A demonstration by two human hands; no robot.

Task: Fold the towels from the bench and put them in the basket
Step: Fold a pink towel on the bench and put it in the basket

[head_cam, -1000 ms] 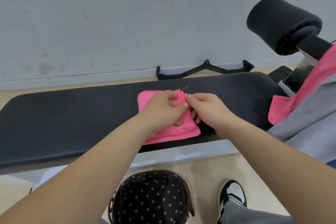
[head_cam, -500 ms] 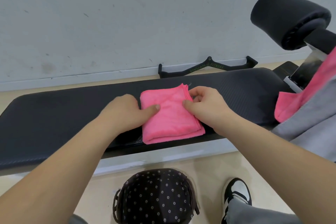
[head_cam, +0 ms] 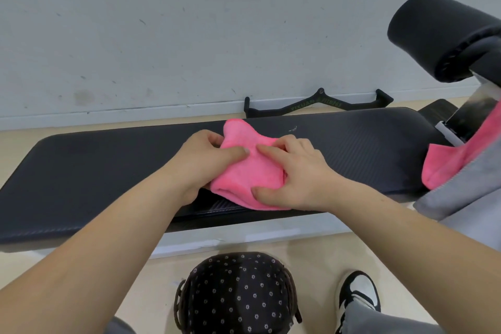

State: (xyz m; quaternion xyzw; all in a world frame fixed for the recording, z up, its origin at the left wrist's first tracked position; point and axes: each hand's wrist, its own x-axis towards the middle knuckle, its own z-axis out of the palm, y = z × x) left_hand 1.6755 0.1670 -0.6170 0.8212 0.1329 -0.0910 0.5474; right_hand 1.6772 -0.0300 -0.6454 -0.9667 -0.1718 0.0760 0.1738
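Observation:
A folded pink towel (head_cam: pixel 249 171) sits bunched at the front edge of the black padded bench (head_cam: pixel 95 171). My left hand (head_cam: pixel 208 157) grips its left side, thumb on top and fingers tucked under. My right hand (head_cam: pixel 295 173) grips its right side, thumb on the near corner. The towel's far corner sticks up between the hands. On the floor right below stands the basket (head_cam: pixel 238 295), lined in dark cloth with small white flowers. A second pink towel (head_cam: pixel 447 163) and a grey towel (head_cam: pixel 471 198) hang at the bench's right end.
A black foam roller pad (head_cam: pixel 439 32) on a metal post rises at the right. A black cable handle (head_cam: pixel 317 103) lies on the floor by the wall behind the bench. My black-and-white shoe (head_cam: pixel 357 293) is beside the basket.
The towel lay flat with both hands at its sides. Now both hands have closed round it and its shape is bunched, far corner raised.

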